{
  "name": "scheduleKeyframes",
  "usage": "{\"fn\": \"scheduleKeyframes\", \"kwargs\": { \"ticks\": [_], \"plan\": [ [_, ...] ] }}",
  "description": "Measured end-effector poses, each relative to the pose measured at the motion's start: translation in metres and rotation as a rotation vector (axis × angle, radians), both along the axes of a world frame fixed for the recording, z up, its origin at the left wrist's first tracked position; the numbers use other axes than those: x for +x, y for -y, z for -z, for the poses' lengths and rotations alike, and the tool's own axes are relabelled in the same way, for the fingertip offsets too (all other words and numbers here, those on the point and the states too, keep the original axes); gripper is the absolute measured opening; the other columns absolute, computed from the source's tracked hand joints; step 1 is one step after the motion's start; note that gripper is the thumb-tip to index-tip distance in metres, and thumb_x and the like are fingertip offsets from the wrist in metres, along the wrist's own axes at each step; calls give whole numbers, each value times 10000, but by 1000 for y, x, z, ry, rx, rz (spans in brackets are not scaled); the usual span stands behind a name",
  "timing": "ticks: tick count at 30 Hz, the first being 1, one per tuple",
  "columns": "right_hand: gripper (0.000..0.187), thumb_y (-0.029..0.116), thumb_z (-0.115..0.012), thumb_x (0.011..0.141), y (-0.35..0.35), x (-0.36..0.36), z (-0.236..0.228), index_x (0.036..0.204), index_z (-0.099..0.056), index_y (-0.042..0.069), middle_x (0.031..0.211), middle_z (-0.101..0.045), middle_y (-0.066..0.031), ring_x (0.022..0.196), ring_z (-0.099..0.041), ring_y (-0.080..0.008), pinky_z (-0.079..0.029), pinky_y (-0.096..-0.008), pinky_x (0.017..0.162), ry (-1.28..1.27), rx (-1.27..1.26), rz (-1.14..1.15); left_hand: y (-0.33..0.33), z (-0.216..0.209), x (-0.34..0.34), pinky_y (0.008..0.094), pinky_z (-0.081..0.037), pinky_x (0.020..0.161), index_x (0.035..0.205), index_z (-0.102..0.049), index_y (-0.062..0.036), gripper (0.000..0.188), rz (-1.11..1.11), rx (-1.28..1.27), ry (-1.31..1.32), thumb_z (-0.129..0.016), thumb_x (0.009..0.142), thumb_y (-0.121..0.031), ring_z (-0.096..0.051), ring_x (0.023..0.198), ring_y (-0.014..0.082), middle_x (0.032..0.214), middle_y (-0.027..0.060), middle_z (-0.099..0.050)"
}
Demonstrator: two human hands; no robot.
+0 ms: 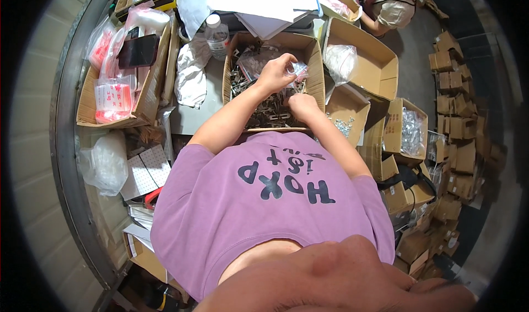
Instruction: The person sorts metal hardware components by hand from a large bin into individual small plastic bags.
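In front of me a cardboard box (316, 64) holds many small metal parts (270, 112), some of them dark and bent. A clear plastic bag (250, 64) lies on top of these parts, with small pale pieces in it. My left hand (277, 73) is over the bag, its fingers curled in a pinch; whatever is between the fingertips is too small to make out. Lower and to the right, my right hand (303, 107) is closed just inside the box's right side, close to the metal parts. Its fingertips are partly hidden, so what they grip does not show.
A clear bottle (217, 36) and a crumpled white cloth (191, 75) stand left of the box. Further left, a carton (88, 105) carries a dark phone (139, 51) and bags. Rightward are a carton of screws (344, 126) and an open carton (380, 75). Another person (388, 6) is at the upper right.
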State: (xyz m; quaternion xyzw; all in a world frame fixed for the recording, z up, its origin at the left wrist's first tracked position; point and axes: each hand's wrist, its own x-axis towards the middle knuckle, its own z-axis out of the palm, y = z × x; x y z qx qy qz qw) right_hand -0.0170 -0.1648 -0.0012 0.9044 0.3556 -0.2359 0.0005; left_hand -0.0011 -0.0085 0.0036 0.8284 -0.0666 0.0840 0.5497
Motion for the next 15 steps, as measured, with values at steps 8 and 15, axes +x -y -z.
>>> {"fn": "scheduleKeyframes", "kwargs": {
  "ticks": [8,15],
  "plan": [
    [125,135,-611,736,21,4,-12,793,-656,34,836,-643,-155,798,-626,-305,-503,-388,671,31,366,-70,-2,0,0,292,-489,689,1005,-562,-19,352,-22,-20,4,-697,689,-92,-614,731,177,800,112,-624],
    [159,165,-656,804,36,15,-50,766,-618,14,639,-557,20,556,-465,-76,-372,-234,526,-634,956,611,-5,-7,0,265,-470,758,1056,-512,-18,393,277,-540,-244,-706,715,-48,-544,844,119,949,26,-557]
  ]
}}
